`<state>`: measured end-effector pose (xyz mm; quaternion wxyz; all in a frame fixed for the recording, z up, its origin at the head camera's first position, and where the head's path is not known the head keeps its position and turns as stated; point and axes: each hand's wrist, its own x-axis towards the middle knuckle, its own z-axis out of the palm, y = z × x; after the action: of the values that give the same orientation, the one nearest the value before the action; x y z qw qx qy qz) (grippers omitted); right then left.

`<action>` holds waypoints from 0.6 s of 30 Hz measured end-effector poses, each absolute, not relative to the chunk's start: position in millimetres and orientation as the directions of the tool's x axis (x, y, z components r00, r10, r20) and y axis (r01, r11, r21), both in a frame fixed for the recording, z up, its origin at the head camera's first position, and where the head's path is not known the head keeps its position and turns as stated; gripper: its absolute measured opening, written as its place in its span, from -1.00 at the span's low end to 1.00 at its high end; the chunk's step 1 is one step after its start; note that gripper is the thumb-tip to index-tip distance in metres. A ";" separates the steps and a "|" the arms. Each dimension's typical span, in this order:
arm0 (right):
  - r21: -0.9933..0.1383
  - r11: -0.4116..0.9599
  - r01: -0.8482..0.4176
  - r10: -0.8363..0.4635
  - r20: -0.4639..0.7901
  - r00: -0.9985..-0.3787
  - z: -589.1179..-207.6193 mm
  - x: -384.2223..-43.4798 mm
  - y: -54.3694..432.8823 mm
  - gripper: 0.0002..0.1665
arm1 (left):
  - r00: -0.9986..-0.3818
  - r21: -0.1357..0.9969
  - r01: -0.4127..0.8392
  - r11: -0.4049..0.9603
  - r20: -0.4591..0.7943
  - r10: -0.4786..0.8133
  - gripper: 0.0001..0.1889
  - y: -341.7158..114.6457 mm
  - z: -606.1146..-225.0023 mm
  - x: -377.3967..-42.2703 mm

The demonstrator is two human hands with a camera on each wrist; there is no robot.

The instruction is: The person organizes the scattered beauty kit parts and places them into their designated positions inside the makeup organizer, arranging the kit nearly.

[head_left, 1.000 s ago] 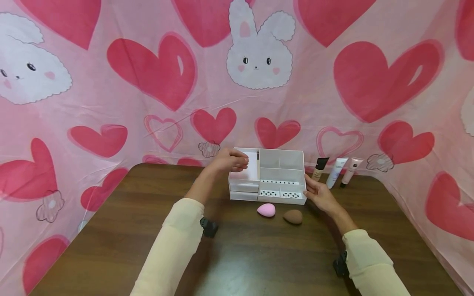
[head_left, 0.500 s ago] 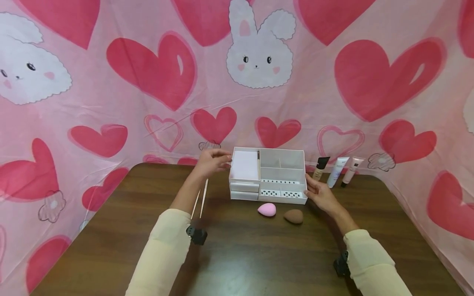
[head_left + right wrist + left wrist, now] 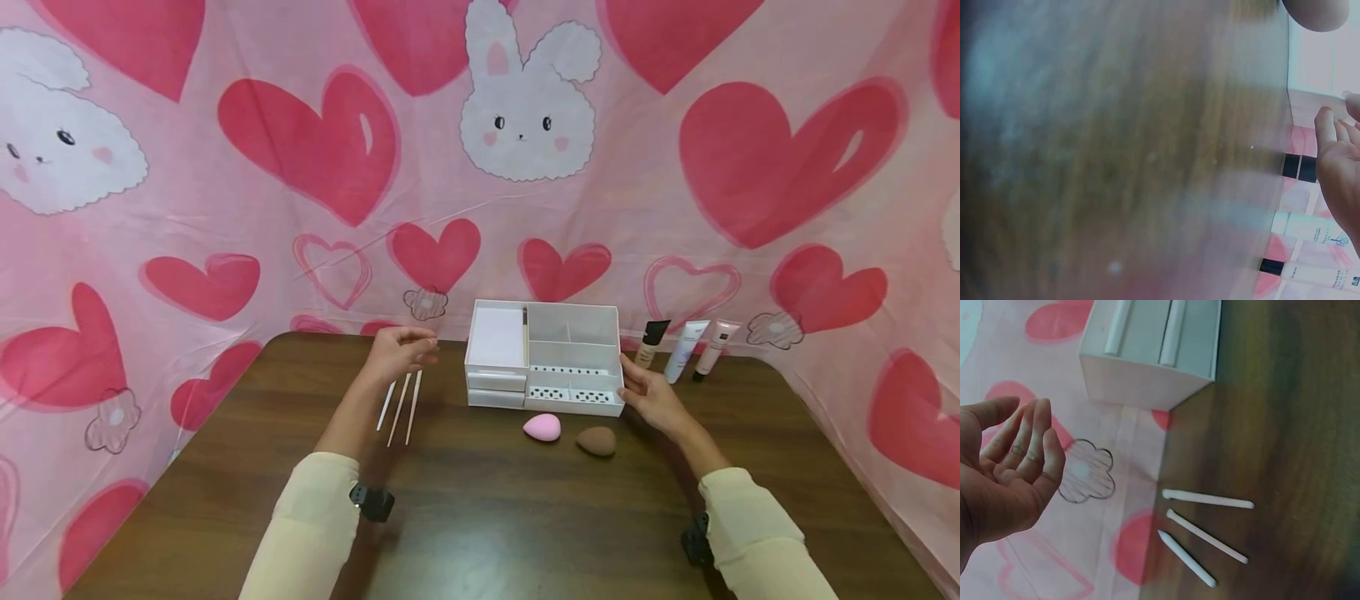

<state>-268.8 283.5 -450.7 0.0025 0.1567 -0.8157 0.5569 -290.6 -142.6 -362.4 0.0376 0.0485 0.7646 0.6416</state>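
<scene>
A white cosmetics organizer (image 3: 573, 358) with compartments and two small drawers stands at the back of the table. My right hand (image 3: 654, 402) rests against its right side, fingers fairly straight in the right wrist view. My left hand (image 3: 400, 352) hovers left of the organizer with loosely bent fingers and holds nothing; its palm (image 3: 1007, 494) shows bare in the left wrist view. Just below it lie three slim pale sticks (image 3: 399, 410), seen whole in the left wrist view as a fan (image 3: 1207, 536). A thin brush-like stick (image 3: 526, 337) stands in a narrow slot of the organizer.
In front of the organizer lie a pink makeup sponge (image 3: 543, 427) and a brown one (image 3: 597, 442). Three tubes, one black-capped (image 3: 651, 343), one white (image 3: 686, 350) and one pink (image 3: 716, 350), stand right of it. A printed pink cloth (image 3: 337, 192) hangs behind the wooden table (image 3: 480, 533).
My left hand has moved left and down, from over the organizer's left compartment to over the sticks, uncovering them. My right hand has stayed at the organizer's side.
</scene>
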 end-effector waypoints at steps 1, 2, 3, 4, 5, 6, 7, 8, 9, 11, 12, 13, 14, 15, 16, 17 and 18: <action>-0.908 0.330 -0.260 -0.255 0.179 -0.950 -450.9 -269.0 283.7 -0.21 | -0.993 0.986 0.019 0.163 0.000 0.116 -0.63 -144.5 -364.6 -289.9; -0.908 0.331 -0.259 -0.254 0.178 -0.951 -450.9 -269.0 283.9 -0.21 | -0.994 0.988 0.013 0.155 -0.005 0.112 -0.63 -146.8 -366.7 -289.3; -0.907 0.333 -0.258 -0.252 0.178 -0.951 -450.8 -269.0 283.9 -0.21 | -0.994 0.989 0.002 0.148 -0.013 0.106 -0.64 -148.9 -368.7 -288.7; -0.906 0.336 -0.257 -0.252 0.177 -0.952 -450.6 -268.9 284.0 -0.21 | -0.994 0.990 -0.001 0.144 -0.017 0.107 -0.64 -151.3 -370.2 -287.7; -0.906 0.338 -0.257 -0.252 0.176 -0.952 -450.3 -268.8 284.0 -0.21 | -0.994 0.991 -0.008 0.136 -0.023 0.103 -0.64 -153.7 -372.0 -287.0; -0.905 0.339 -0.256 -0.252 0.175 -0.952 -450.1 -268.8 283.9 -0.20 | -0.995 0.991 -0.019 0.129 -0.031 0.098 -0.65 -155.9 -373.6 -286.6; -0.906 0.341 -0.251 -0.251 0.170 -0.953 -449.6 -268.6 283.8 -0.20 | -0.995 0.991 -0.030 0.134 -0.042 0.090 -0.65 -158.1 -374.8 -285.9; -0.907 0.342 -0.247 -0.249 0.166 -0.954 -449.1 -268.4 283.7 -0.20 | -0.995 0.988 -0.036 0.149 -0.049 0.089 -0.64 -160.8 -376.4 -285.6; -0.906 0.344 -0.248 -0.249 0.167 -0.954 -448.8 -268.5 283.8 -0.21 | -0.995 0.985 -0.042 0.165 -0.057 0.085 -0.64 -163.5 -377.7 -285.2; -0.906 0.344 -0.246 -0.247 0.165 -0.955 -448.8 -268.6 283.4 -0.22 | -0.995 0.976 -0.058 0.210 -0.074 0.070 -0.62 -169.1 -380.6 -284.1; -0.906 0.344 -0.246 -0.247 0.165 -0.955 -448.8 -268.7 283.3 -0.22 | -0.995 0.971 -0.062 0.232 -0.079 0.065 -0.62 -171.5 -382.0 -283.3; -0.907 0.344 -0.244 -0.245 0.164 -0.956 -448.8 -268.8 283.2 -0.22 | -0.995 0.967 -0.064 0.248 -0.082 0.062 -0.61 -174.0 -383.4 -282.3; -0.906 0.345 -0.245 -0.244 0.165 -0.956 -448.9 -269.0 283.1 -0.22 | -0.995 0.965 -0.065 0.253 -0.083 0.061 -0.59 -176.4 -385.2 -281.6; -0.907 0.344 -0.243 -0.244 0.163 -0.956 -449.0 -269.3 283.1 -0.22 | -0.994 0.966 -0.071 0.248 -0.088 0.058 -0.59 -178.2 -386.6 -280.7; -0.908 0.343 -0.240 -0.243 0.161 -0.957 -449.0 -269.5 283.1 -0.22 | -0.994 0.966 -0.075 0.247 -0.092 0.056 -0.59 -179.8 -388.1 -279.6; -0.908 0.343 -0.239 -0.242 0.161 -0.957 -449.2 -269.7 283.0 -0.22 | -0.994 0.967 -0.080 0.243 -0.095 0.051 -0.59 -181.2 -389.8 -278.8; -0.909 0.343 -0.237 -0.240 0.159 -0.957 -449.3 -269.9 283.0 -0.21 | -0.994 0.966 -0.083 0.243 -0.097 0.047 -0.59 -182.4 -391.4 -277.8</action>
<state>-269.9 283.0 -449.3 -0.0013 0.1458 -0.8195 0.5542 -277.8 -182.4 -391.4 0.0529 -0.0114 0.7867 0.6150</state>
